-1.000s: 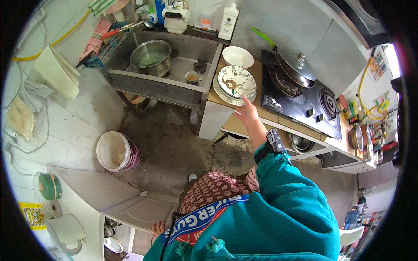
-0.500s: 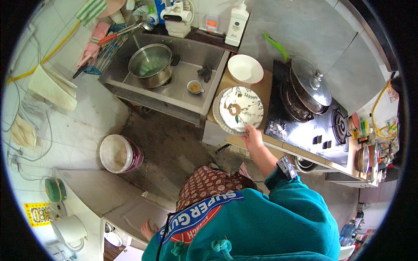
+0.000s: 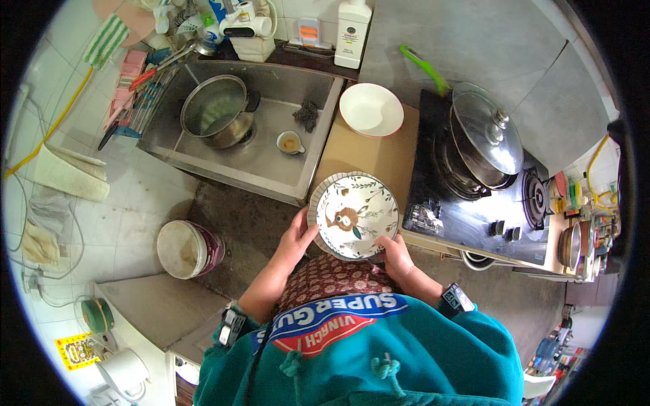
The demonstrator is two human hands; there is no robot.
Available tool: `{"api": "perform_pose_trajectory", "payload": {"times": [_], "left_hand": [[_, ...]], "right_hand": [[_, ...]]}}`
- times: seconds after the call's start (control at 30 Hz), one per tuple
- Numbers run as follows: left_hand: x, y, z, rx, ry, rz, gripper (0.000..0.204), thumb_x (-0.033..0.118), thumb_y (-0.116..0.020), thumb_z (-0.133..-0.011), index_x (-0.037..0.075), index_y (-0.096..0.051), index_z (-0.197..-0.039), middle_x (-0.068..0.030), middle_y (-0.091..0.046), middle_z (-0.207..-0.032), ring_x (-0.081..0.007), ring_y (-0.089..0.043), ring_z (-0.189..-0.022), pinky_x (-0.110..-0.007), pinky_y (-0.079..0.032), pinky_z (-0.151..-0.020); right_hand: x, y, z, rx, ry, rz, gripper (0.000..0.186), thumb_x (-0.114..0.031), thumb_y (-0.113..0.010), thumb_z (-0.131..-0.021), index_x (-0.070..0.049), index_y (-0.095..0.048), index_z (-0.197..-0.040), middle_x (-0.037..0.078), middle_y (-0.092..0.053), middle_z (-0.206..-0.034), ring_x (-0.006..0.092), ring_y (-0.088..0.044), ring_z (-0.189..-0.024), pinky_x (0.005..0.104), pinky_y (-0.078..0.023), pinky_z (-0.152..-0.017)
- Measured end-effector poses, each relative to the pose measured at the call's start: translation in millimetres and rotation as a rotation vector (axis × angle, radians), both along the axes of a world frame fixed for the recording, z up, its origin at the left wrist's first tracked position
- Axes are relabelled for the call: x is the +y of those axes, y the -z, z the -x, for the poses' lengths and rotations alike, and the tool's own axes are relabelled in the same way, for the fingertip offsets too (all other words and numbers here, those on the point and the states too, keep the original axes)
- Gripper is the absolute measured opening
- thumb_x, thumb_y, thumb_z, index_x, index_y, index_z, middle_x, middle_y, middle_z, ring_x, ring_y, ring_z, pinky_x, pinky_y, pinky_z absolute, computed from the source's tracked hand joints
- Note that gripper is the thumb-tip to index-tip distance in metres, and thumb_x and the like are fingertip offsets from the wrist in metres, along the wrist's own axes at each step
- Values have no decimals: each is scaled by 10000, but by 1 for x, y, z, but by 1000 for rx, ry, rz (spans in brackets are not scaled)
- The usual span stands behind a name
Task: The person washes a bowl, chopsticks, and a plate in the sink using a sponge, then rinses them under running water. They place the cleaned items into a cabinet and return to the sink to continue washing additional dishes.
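Observation:
A small stack of plates is held level before me. Its top patterned plate (image 3: 357, 215) is white with a brown animal and green leaves, and a paler fluted rim shows beneath at the left. My left hand (image 3: 295, 239) grips the lower left rim, fingers under it. Closed on the lower right rim is my right hand (image 3: 394, 254), its thumb on top. Just beyond the stack, a white bowl (image 3: 371, 109) with a thin red rim stands on the tan counter (image 3: 333, 154).
At the left, the steel sink (image 3: 271, 177) holds a pot (image 3: 218, 114), a small cup (image 3: 290, 142) and a dark scrubber (image 3: 307, 116). A lidded pan (image 3: 484, 139) with a green handle sits on the black stove (image 3: 452, 230) at the right. A bucket (image 3: 181, 249) stands on the floor.
The plates have come off the counter toward my body. My left hand has risen from the lower left to take their left side; my right hand keeps hold.

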State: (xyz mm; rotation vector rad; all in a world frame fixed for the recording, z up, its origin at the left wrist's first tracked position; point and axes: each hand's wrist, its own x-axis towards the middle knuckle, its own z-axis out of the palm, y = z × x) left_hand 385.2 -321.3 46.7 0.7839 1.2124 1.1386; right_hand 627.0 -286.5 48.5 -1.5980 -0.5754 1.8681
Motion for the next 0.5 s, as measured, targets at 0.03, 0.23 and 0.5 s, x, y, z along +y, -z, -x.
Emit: {"api": "perform_pose_trajectory", "payload": {"times": [0.03,0.23,0.5], "left_hand": [[12,0,-2,-98,-23,8,553,182,-545,-891,-3,-276,-1337,-144,-437,-1278,-192,-416,-1181,-311,-316,-1007],[22,-5,2,444,76,61,615,233,-627,-800,-34,-329,-1267,-202,-543,-1132,-265,-532,-1064,-337,-415,-898],[2,-50,19,402,37,-189,628,256,-651,-781,12,-306,-1246,-245,-527,-1097,-395,-538,-1011,-401,-436,-850]], "right_hand": [[0,0,0,-58,-18,38,360,-81,-547,-741,8,-448,-1076,118,-556,-978,211,-536,-852,281,-443,-671],[-11,-23,3,44,8,-136,483,28,-495,-731,8,-381,-1201,130,-535,-1094,214,-524,-984,302,-443,-833],[3,-77,15,-35,-90,-285,546,26,-476,-723,-21,-373,-1257,122,-521,-1148,215,-499,-1032,312,-391,-900]]}}
